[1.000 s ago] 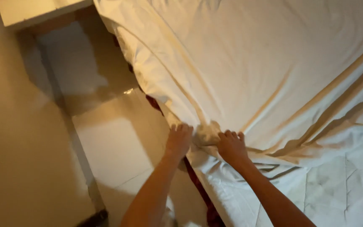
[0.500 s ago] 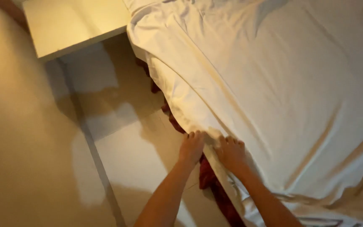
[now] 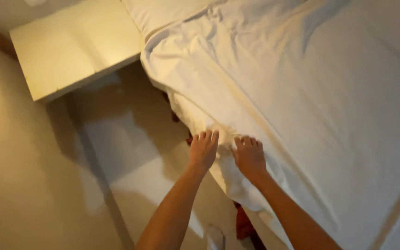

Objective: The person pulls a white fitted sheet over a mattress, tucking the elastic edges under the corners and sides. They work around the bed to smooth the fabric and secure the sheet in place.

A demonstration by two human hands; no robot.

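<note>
A white sheet (image 3: 302, 92) covers a bed and hangs over its left edge in soft folds. My left hand (image 3: 203, 149) lies flat on the hanging edge of the sheet, fingers together and pointing up. My right hand (image 3: 250, 155) rests beside it on the same edge, fingers spread and pressing the cloth. The two hands are a few centimetres apart. A dark red bed base (image 3: 244, 224) shows under the sheet below my hands.
A pale bedside table (image 3: 75, 46) stands at the upper left, close to the head of the bed. Light floor tiles (image 3: 130, 153) run along the bed's side. A beige wall (image 3: 10, 176) fills the left.
The view has shifted toward the head of the bed, bringing the bedside table into sight. Both hands have moved along the sheet's edge and now lie flatter on it.
</note>
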